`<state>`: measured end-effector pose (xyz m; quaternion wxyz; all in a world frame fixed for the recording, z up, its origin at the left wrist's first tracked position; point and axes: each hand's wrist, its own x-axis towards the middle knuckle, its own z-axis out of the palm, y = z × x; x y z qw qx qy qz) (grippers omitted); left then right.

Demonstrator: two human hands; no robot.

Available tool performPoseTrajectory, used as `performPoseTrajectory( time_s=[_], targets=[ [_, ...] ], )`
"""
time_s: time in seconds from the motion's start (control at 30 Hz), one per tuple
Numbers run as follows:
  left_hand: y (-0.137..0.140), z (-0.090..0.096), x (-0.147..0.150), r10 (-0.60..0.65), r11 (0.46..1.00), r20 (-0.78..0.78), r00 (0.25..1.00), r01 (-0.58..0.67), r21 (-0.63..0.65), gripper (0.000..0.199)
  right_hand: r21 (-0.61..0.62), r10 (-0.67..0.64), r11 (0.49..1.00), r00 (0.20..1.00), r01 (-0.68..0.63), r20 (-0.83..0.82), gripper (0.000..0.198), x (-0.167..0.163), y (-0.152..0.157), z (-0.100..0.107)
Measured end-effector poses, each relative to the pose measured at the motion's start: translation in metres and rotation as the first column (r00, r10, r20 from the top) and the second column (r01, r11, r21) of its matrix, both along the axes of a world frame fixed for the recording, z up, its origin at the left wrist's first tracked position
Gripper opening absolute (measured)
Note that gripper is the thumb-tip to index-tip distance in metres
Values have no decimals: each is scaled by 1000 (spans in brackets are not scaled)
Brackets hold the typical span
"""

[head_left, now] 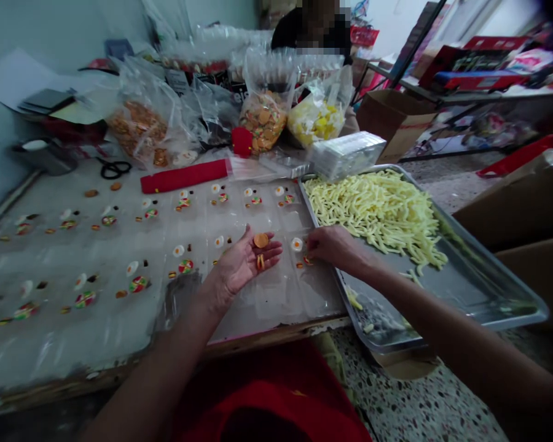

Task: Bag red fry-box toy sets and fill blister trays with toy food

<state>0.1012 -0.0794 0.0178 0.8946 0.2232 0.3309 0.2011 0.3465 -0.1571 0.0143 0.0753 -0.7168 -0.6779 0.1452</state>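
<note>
My left hand is palm up over the table with its fingers stretched out. On its fingers rest a round tan miniature biscuit and a small hot-dog-shaped piece. To the right, the fingers of my right hand are pinched low over a clear plastic sheet cell; what they hold is hidden. Beside those fingertips lie a miniature fried egg and a small red-and-green piece. Similar sets of miniature food, with round pizza-like pieces, lie in rows across the clear plastic.
A metal tray with a heap of pale yellow strips stands at right. Behind are a red cloth strip, scissors, bags of tan pieces, a bag of yellow pieces, and a clear plastic stack. A person is beyond.
</note>
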Motion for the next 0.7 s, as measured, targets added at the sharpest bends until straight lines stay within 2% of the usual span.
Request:
performPoseTrajectory(
  time_s=[0.1, 0.27, 0.33, 0.4, 0.43, 0.47, 0.53, 0.6, 0.67, 0.7],
  targets=[
    [0, 0, 5, 60, 998, 39, 997, -59, -34, 43, 61, 39, 997, 999, -38, -2, 3, -5, -3, 5],
    [-8, -2, 24, 164, 986, 63, 984, -163, -23, 27, 211, 31, 977, 969, 22, -246, 21, -57, -12, 25],
    [-11, 0, 33, 228, 974, 80, 970, -226, -32, 25, 221, 9, 974, 961, 55, -277, 18, -80, -8, 28],
    [-13, 3, 37, 310, 950, 86, 947, -305, -65, 26, 196, -35, 973, 919, 122, -393, 10, -93, -1, 26],
    [-14, 4, 37, 344, 938, 92, 934, -338, -77, 27, 164, -57, 974, 864, 159, -501, 8, -95, 3, 24],
    [-14, 5, 35, 367, 929, 100, 925, -361, -76, 27, 114, -81, 974, 776, 194, -626, 6, -94, 6, 23],
    [-13, 4, 26, 385, 922, 119, 915, -387, -1, 18, -42, -159, 972, 520, 229, -839, 9, -88, 10, 23],
    [-12, 2, 13, 367, 914, 104, 925, -379, 148, 6, -218, -269, 952, 251, 215, -930, 17, -82, 12, 25],
    [-11, -2, 0, 287, 913, 65, 956, -294, 282, 24, -317, -327, 933, 37, 171, -944, 25, -81, 14, 26],
    [-11, -4, -5, 245, 910, 48, 968, -247, 334, 31, -331, -330, 932, -35, 145, -943, 29, -83, 14, 26]
  ],
)
